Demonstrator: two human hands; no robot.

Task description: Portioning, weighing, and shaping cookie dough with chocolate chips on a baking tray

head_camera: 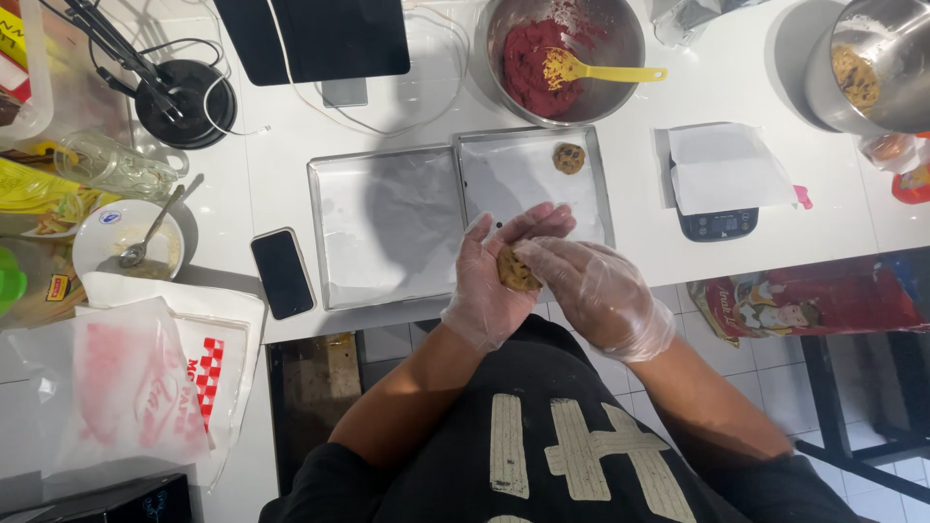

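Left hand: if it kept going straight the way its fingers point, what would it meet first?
The left hand, cupping a dough ball, points up and right. It would probably first pass over the lined baking tray, toward the cookie dough ball on it. Height above the tray is unclear.

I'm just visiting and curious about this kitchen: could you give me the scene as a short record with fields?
left hand: gloved, palm up, cradling a dough ball
right hand: gloved, pressing on the dough ball
trays: two lined baking trays side by side
on right tray: one cookie dough ball
bowl: metal bowl of red dough with yellow spatula
scale: right of the trays, paper on top
phone: left of the trays
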